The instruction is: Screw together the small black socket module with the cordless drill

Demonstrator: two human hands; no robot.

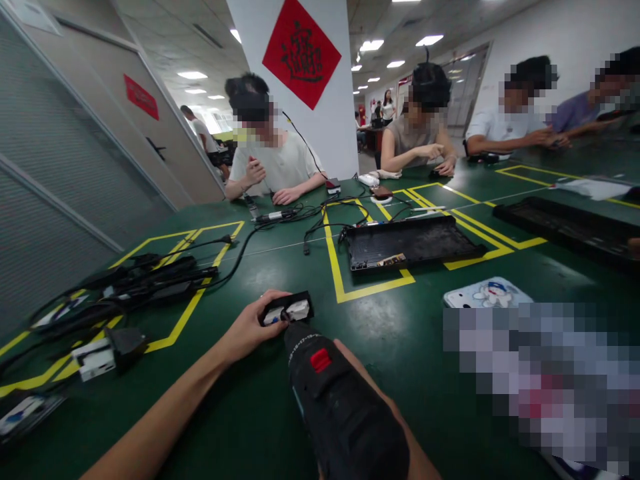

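Note:
My left hand [257,320] is closed around a small black casing [308,301] with white parts inside, steadying it on the green table. My right hand [354,363] wraps the grip of a black cordless drill [345,407] with a red switch on top. Much of that hand is hidden behind the tool's body. The drill's nose points away from me and its tip meets the casing near my left thumb. Whether the bit sits in a screw cannot be made out.
A black tray [415,243] lies ahead, another long black tray [565,227] at the right. Tangled black cables [165,280] and a white-and-black part [97,357] are on the left. A phone [487,293] lies right. Several people sit across the table [280,267].

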